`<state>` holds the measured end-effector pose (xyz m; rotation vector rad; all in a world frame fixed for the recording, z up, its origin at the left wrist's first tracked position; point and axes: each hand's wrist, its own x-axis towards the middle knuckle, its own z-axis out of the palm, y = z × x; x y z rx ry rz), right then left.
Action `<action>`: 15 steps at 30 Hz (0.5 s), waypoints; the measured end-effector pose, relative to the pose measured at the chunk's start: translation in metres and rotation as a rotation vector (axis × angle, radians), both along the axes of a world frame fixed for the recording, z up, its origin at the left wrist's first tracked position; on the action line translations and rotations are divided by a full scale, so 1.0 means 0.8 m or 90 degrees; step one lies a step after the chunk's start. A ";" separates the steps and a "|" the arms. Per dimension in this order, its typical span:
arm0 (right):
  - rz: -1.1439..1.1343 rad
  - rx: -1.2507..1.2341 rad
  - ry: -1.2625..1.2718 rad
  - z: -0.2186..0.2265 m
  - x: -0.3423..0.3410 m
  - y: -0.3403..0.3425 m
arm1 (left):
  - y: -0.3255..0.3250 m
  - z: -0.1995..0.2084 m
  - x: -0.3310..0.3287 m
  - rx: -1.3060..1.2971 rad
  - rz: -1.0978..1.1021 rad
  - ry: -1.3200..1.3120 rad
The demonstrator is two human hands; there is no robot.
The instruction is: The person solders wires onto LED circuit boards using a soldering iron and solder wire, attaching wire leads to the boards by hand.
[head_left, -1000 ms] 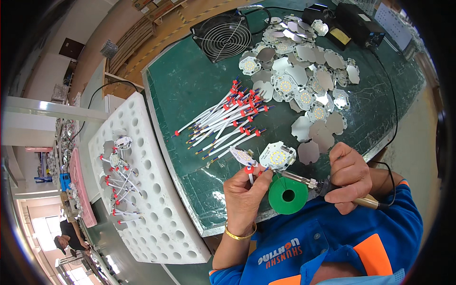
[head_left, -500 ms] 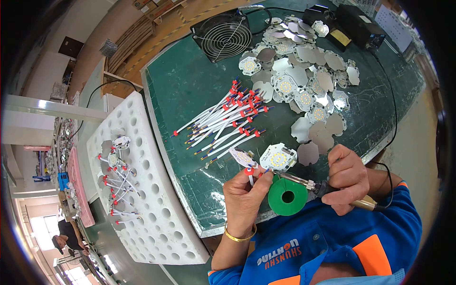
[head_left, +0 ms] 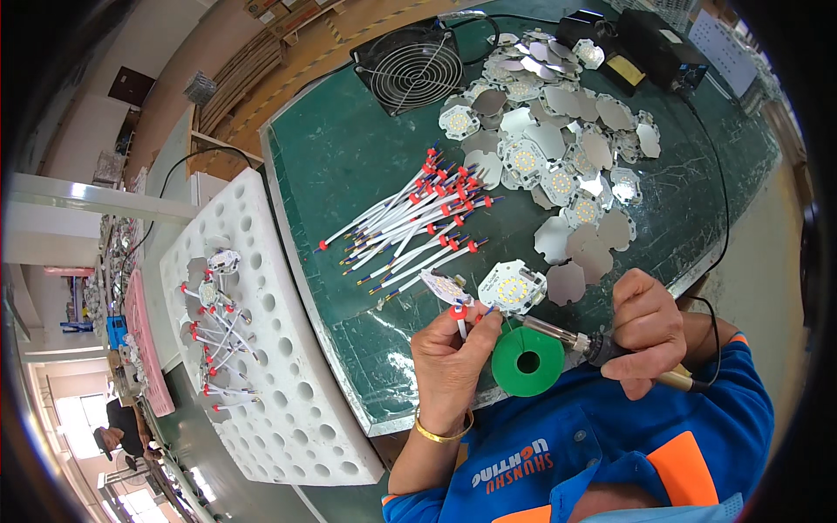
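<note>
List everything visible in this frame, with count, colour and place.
bench: one, green, centre
fan: one, black, bench far edge
LED boards: a pile, white and silver, bench right
wires: a bundle, white with red ends, bench middle
solder spool: one, green, near edge
foam tray: one, white, left of bench, holding wired boards
black boxes: two, far right
left hand: fingers pinch a wire
right hand: grips soldering iron

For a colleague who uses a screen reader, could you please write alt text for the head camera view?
Over a green work mat, a person's right hand holds a soldering iron towards a small round LED board, while the left hand pinches a white wire at it. A green solder spool lies between the hands; loose wires, more boards and a white foam tray surround them.
</note>
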<state>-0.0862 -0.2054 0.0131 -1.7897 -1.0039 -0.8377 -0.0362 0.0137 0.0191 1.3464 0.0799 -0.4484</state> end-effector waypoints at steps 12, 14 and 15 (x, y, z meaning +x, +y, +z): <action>0.012 0.032 0.036 0.000 0.004 0.004 | 0.001 -0.001 0.000 -0.004 0.005 0.006; 0.019 0.024 0.037 0.000 0.004 0.003 | -0.001 0.000 -0.001 0.004 0.011 0.001; 0.027 0.017 0.039 0.001 0.004 0.003 | -0.002 0.000 -0.002 0.003 0.011 0.002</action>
